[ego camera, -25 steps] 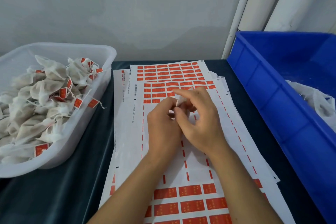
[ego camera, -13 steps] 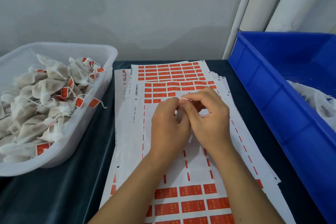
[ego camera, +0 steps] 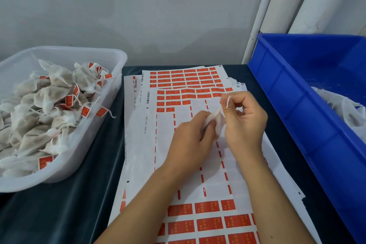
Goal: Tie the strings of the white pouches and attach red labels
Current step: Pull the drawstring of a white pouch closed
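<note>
Both hands are working over the label sheets [ego camera: 198, 164] spread on the dark tabletop [ego camera: 79, 204]. The left hand [ego camera: 190, 140] is gripping a white pouch [ego camera: 215, 123] just above the sheets, while the right hand [ego camera: 245, 123] is pinching its white string [ego camera: 228, 102] and drawing it up and away. The tying step appears to be in hand, with no red label on this pouch yet. Next, the knot is needing a snug pull, then a red label [ego camera: 172, 109] peeled from the sheet and folded over the string. Finished pouches are lying in the clear tub [ego camera: 118, 59] at left; a blue bin [ego camera: 297, 125] is sitting at right.
</note>
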